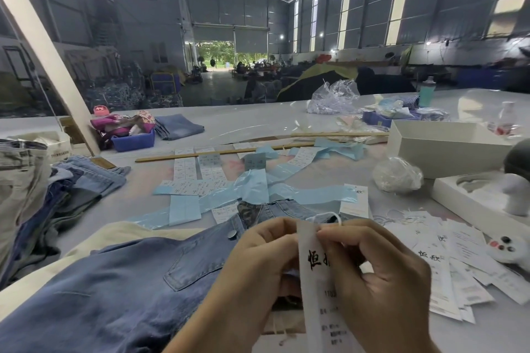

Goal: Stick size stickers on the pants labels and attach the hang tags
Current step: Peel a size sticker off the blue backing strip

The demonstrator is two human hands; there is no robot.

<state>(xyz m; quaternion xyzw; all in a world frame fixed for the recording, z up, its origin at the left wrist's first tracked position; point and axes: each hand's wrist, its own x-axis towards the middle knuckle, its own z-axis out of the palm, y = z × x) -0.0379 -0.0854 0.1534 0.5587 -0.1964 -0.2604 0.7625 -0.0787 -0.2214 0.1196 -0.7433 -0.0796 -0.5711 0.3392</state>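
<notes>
Over the blue jeans (120,289) on the table (258,120), the left hand (258,269) and right hand (381,275) each keep a closed grip on a white hang tag (314,275), fingers pinching its top by the white string (329,216).

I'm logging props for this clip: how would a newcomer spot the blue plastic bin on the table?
Start at the slanted cream post on the far left and follow it down to the long white table. Just right of its foot sits the blue plastic bin, with folded light jeans lying to its right. It alone is heaped with magenta and floral cloth, unlike the white boxes on the right.
</notes>
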